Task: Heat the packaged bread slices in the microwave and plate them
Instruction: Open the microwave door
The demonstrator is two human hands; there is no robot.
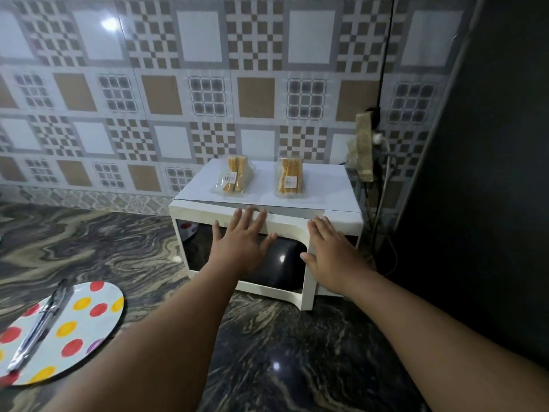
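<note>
A white microwave stands on the dark marble counter against the tiled wall. Two clear packs of bread slices lie on its top: the left pack and the right pack. My left hand lies flat with spread fingers on the microwave door, over its dark window. My right hand rests flat with straight fingers on the door's right side near the control panel. The door's right edge stands slightly out from the body. A polka-dot plate lies at the lower left.
Metal tongs lie across the plate. A power strip with plugs and cables hangs on the wall right of the microwave. A dark tall surface fills the right side. Marble counter stretches in front.
</note>
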